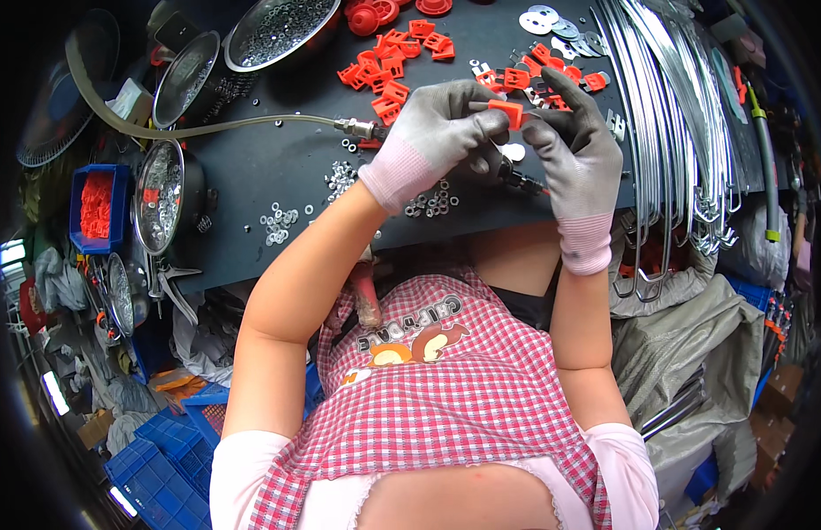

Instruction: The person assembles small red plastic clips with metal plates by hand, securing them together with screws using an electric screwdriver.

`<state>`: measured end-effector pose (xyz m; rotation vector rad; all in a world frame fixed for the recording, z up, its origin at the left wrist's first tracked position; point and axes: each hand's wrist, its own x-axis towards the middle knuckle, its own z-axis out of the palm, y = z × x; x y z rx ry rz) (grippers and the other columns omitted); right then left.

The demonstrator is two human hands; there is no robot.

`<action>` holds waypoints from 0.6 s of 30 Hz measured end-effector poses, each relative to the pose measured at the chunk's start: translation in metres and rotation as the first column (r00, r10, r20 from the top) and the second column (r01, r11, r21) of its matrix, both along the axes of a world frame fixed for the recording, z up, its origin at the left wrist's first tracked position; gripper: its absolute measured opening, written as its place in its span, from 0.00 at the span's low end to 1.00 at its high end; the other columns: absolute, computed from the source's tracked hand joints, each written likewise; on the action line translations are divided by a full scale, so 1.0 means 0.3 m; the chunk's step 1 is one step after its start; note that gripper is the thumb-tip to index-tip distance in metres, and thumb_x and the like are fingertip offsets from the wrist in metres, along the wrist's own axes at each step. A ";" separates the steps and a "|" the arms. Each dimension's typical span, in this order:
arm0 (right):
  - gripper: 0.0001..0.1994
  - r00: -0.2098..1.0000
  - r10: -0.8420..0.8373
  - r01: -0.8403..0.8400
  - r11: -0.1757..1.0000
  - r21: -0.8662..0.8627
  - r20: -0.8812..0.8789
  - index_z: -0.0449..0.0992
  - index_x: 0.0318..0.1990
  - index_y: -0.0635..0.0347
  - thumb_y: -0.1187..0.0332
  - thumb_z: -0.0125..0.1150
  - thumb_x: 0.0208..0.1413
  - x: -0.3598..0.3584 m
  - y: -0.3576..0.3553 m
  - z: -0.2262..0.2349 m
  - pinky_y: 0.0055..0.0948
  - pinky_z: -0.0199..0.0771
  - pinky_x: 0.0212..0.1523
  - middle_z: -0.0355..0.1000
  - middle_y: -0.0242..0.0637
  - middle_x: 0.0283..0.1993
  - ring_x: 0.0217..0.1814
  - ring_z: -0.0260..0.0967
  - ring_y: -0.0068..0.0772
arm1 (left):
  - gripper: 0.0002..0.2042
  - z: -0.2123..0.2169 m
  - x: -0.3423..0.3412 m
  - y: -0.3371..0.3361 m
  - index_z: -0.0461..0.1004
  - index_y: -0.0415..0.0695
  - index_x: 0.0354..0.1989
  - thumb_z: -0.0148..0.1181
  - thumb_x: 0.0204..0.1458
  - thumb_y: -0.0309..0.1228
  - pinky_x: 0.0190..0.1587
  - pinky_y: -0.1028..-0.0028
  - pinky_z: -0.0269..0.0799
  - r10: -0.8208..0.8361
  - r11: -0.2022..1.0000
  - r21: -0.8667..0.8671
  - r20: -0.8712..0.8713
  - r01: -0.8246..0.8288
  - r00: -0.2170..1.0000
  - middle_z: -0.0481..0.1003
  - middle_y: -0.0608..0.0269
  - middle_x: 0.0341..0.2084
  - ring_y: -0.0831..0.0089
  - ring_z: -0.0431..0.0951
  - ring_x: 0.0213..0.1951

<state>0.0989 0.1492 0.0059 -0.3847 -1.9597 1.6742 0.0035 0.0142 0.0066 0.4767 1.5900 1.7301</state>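
Note:
Both my hands wear grey-and-white work gloves with pink cuffs and meet over the dark tabletop. My left hand [444, 128] pinches a small red plastic clip [506, 112] between thumb and fingers. Close against the clip's right side, my right hand [576, 150] has its thumb and fingers bent together; whatever they grip is too small to make out. Under the hands lies a black air tool [519, 182], partly hidden. Red clips with metal pieces [516, 79] are scattered just beyond, and more plain red clips [388, 57] form a loose pile further left.
Small washers and nuts [278, 223] lie near the front edge. Steel bowls of hardware [160, 196] and a blue bin of red parts [97, 205] stand left. A hose [216, 128] crosses the table. Bent metal rods [671, 106] are stacked right, beside round metal discs [565, 28].

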 end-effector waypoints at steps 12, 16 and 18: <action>0.17 0.749 -0.166 -0.489 0.514 0.705 0.641 0.73 0.44 0.59 0.66 0.67 0.47 -0.066 0.081 -0.065 0.41 0.73 0.47 0.69 0.49 0.50 0.49 0.71 0.46 | 0.18 -0.009 -0.254 0.027 0.73 0.39 0.37 0.66 0.44 0.39 0.37 0.63 0.72 -0.360 0.746 -0.552 -0.806 -0.374 0.470 0.76 0.50 0.30 0.58 0.77 0.33; 0.18 0.702 -0.124 -0.466 0.665 0.584 0.701 0.71 0.47 0.58 0.69 0.65 0.47 -0.061 0.042 -0.070 0.40 0.72 0.46 0.74 0.47 0.40 0.46 0.72 0.47 | 0.16 -0.018 -0.277 -0.119 0.74 0.40 0.37 0.68 0.40 0.32 0.40 0.62 0.72 -0.603 0.661 -0.708 -0.698 -0.248 0.385 0.75 0.50 0.31 0.56 0.77 0.35; 0.17 0.932 -0.102 -0.151 0.764 0.627 0.348 0.73 0.47 0.58 0.72 0.65 0.47 -0.055 0.038 -0.109 0.41 0.72 0.45 0.74 0.47 0.40 0.45 0.72 0.48 | 0.14 -0.025 -0.256 -0.100 0.74 0.39 0.36 0.66 0.42 0.31 0.42 0.62 0.72 -0.605 0.594 -0.729 -0.684 -0.341 0.408 0.75 0.49 0.31 0.54 0.76 0.38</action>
